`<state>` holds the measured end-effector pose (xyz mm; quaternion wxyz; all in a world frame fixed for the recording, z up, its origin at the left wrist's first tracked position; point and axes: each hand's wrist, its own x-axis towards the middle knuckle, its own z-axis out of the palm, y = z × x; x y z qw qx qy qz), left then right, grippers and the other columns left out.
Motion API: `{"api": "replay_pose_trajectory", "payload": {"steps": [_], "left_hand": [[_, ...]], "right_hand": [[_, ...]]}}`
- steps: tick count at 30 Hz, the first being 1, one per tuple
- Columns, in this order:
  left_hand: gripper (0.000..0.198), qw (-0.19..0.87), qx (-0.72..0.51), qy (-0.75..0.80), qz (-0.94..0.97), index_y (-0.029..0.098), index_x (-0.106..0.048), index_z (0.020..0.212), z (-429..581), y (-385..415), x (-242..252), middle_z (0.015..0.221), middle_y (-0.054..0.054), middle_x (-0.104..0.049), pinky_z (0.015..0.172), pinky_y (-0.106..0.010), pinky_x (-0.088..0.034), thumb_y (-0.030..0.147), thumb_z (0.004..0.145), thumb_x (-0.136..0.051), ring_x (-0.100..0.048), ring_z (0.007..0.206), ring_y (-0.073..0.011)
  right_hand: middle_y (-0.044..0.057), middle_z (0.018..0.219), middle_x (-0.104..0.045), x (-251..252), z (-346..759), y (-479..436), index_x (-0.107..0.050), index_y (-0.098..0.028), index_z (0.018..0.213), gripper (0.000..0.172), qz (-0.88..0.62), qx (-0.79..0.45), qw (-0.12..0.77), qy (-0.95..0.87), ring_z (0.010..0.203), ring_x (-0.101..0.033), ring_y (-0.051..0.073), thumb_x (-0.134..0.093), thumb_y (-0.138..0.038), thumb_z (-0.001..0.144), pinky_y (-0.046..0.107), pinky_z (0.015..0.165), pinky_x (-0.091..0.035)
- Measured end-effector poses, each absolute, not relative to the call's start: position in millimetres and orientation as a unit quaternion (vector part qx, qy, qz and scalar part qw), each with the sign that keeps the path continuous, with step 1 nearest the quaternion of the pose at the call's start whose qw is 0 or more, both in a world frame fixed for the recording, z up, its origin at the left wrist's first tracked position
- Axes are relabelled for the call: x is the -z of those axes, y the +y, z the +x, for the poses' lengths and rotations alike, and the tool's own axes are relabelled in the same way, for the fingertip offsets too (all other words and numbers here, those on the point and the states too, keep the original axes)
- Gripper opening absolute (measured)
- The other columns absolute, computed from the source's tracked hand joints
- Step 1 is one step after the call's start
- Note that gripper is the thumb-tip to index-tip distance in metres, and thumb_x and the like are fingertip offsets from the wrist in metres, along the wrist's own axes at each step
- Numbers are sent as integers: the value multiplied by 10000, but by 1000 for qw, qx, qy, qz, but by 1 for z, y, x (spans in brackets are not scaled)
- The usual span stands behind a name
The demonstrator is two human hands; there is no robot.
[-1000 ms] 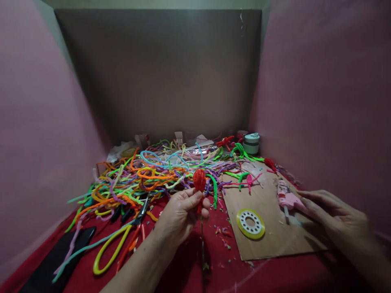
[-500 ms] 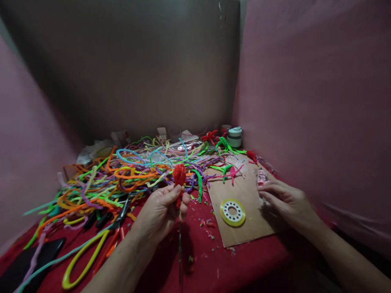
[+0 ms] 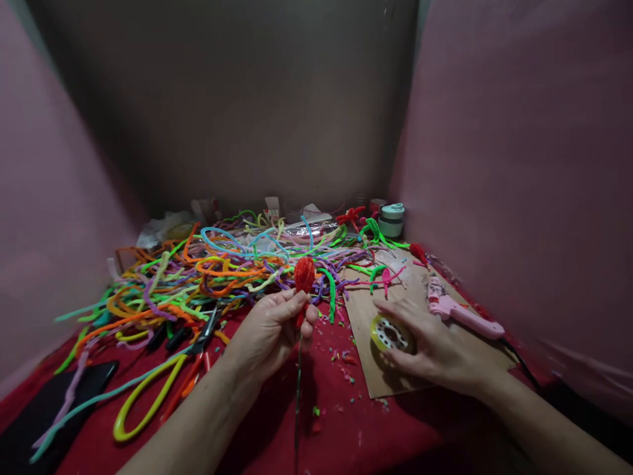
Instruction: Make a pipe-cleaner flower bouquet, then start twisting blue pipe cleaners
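A dark phone [image 3: 49, 415] lies at 8 o'clock on the red cloth [image 3: 336, 429], with a yellow loop [image 3: 143, 402] just beside it. A tangle of pipe cleaners [image 3: 198, 277] in many colours spreads from 9 to 12 o'clock, and scissors [image 3: 208, 326] lie at its near edge.

At centre, your left hand [image 3: 270, 333] pinches a red bud [image 3: 304, 274] upright, thumb and fingers closed narrow just under its head. Its thin stem [image 3: 298, 389] hangs straight down toward 6 o'clock.

At 3 o'clock of the bud, your right hand [image 3: 435, 346] rests on a cardboard sheet [image 3: 475, 343]. Its fingers are loosely spread around a yellow tape roll [image 3: 390, 333], the forefinger along the far rim and the thumb at the near rim. Whether they grip it, you cannot tell.

A pink glue gun [image 3: 459, 310] lies on the cardboard at 1 o'clock of that hand, near but apart. A small pale green tub [image 3: 392, 220] stands in the far corner at 1 o'clock.
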<state>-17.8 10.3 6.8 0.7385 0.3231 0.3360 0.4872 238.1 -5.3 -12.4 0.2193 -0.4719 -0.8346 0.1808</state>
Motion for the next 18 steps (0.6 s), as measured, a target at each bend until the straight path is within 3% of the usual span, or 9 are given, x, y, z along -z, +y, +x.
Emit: {"api": "replay_pose_trajectory", "payload": {"steps": [6,10,18], "left_hand": [[125,721,-502,357,318,93,-543,708,-14,7,-11,630,-56,-637,376,-160,-440,99,826,-504,-526,427,-65],[120,722,-502,347,327,76,-565,757,-13,6,-12,645,-68,-650,387,-162,-453,94,841,-481,-536,440,-67],[129,713,-539,317,318,71,-583,754,-17,7,-13,719,-107,-682,396,-158,-450,90,838,-486,-566,479,-78]], "right_hand": [[75,1133,-546,3,225,4,-415,-286,1282,583,-381,-441,383,-716,986,-555,197,-620,-255,737,334,795,-478],[72,1051,-571,0,208,19,-517,-237,1189,524,-272,-595,423,-627,916,-559,180,-677,-277,691,324,778,-453],[59,1028,-628,-1,187,38,-608,-213,1100,435,-251,-646,419,-586,952,-559,164,-695,-238,674,283,822,-416]]}}
